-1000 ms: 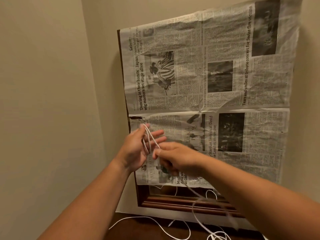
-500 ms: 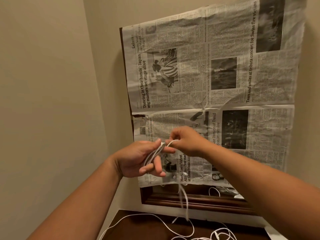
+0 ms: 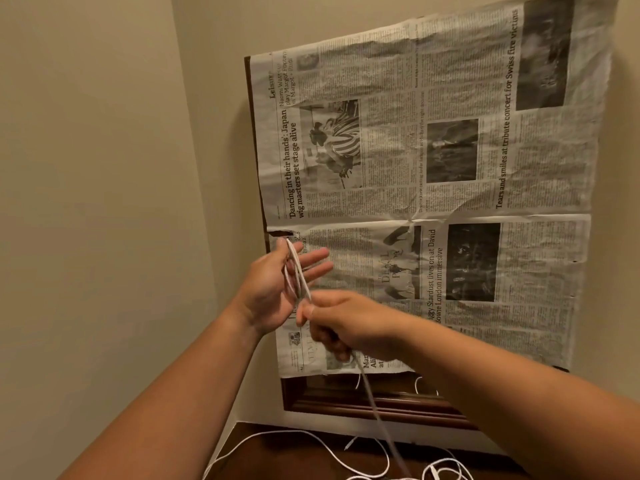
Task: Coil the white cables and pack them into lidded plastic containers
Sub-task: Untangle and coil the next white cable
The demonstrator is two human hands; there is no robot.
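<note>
— Two hands up; where is the white cable [image 3: 297,271]?
— Loops lie over the left hand [image 3: 273,292], its fingers straight; the right hand [image 3: 349,323] pinches the strand beside that palm; the rest trails down onto the dark wooden top [image 3: 294,460].

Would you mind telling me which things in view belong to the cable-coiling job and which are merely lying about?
Job: white cable looped over the left hand; right hand pinching it; loose cable on the dark surface below.
Lying about: newspaper, wooden frame under it, beige wall.
</note>
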